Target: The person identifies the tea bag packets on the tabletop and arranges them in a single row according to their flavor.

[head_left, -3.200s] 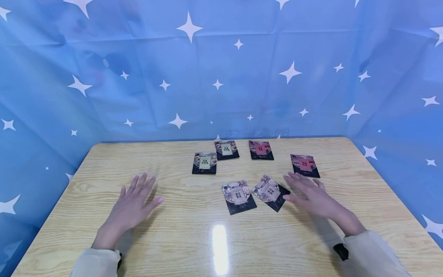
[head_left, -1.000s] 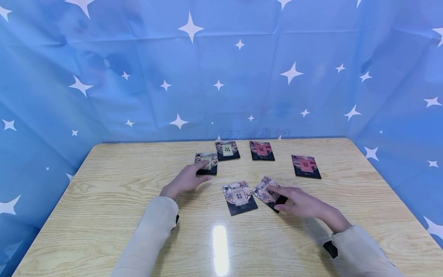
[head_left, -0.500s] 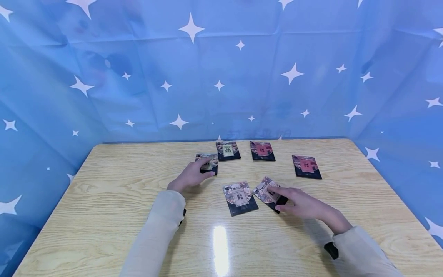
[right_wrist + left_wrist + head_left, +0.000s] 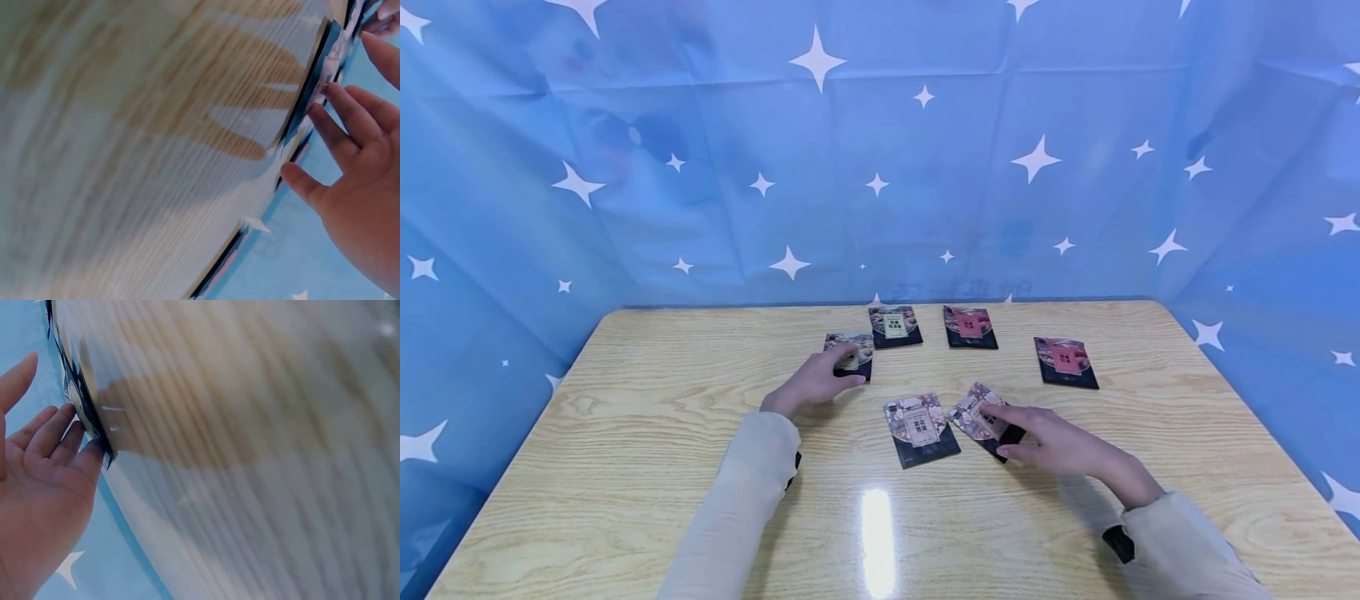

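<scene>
Best to press lightly and evenly, fingers uncurled: left hand (image 4: 811, 382) on the green-labelled packet (image 4: 861, 362) just below frame centre, right hand (image 4: 1063, 443) on the more slanted floral packet (image 4: 972, 412) lower right of centre.

Round the group, Chinese characters too small to read stand on a green-label packet (image 4: 863, 360) at 9 o'clock, partly covered; second green-label packet (image 4: 895, 327) at 11; red-label packet (image 4: 970, 327) at 1; second red-label packet (image 4: 1066, 362) at 3; pale-label packet (image 4: 976, 408) at 5, partly covered; second pale-label packet (image 4: 922, 430) at 7; unreadable marks (image 4: 976, 289) on the blue backdrop (image 4: 850, 217) at 12.
</scene>
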The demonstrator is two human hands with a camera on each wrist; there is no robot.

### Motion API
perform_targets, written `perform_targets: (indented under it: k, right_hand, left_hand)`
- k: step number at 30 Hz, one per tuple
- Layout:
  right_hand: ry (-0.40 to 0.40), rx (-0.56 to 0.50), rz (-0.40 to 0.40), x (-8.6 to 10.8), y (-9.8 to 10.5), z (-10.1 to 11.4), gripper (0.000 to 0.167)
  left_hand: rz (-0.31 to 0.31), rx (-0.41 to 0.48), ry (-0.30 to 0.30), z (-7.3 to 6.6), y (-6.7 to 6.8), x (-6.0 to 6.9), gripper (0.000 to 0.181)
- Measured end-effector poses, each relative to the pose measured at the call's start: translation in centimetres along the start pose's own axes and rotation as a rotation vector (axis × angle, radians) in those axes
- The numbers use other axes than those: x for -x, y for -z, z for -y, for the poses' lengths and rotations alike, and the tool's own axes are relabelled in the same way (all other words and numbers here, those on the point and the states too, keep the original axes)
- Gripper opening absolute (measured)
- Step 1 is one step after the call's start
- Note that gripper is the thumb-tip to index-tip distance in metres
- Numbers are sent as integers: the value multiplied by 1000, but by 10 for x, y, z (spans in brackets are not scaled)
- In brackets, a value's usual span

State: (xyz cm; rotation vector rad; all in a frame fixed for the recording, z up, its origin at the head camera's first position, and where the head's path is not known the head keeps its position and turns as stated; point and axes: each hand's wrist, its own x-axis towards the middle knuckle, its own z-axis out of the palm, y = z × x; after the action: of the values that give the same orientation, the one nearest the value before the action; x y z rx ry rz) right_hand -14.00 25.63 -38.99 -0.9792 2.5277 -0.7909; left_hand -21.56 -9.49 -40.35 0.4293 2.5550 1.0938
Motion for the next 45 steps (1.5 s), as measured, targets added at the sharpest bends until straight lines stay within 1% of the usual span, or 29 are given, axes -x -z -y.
perform_targets:
  k: [5,12,18,24,27,29,35,41,45]
  right_hand:
    - [13,-8,-1,0,0,0,56]
    - [18,-11,1,0,0,-1,56]
    - [13,-12,6,0,0,-2,57]
    - [2,1,6,1,1,-1,56]
    - [3,8,3,0,1,-1,56]
    - [3,8,2,0,0,-2,56]
    - [-2,3,6,1,-1,-4,57]
    - [-8,-5,5,1,0,-3,58]
    - [-6,-6,3,1,-1,-3,57]
  left_hand:
    - [21,24,-19,1,3,4,62]
    - [43,16,-44,3,8,13,62]
    - [76,27,-50,7,13,22,62]
    - [87,1,-47,13,19,32,64]
    - [90,-2,-54,17,22,38,63]
    - [96,18,-47,20,24,43,63]
    - [128,55,-55,30,32,59,67]
    - [120,65,-66,41,40,74,68]
    - [109,66,-52,48,47,83,67]
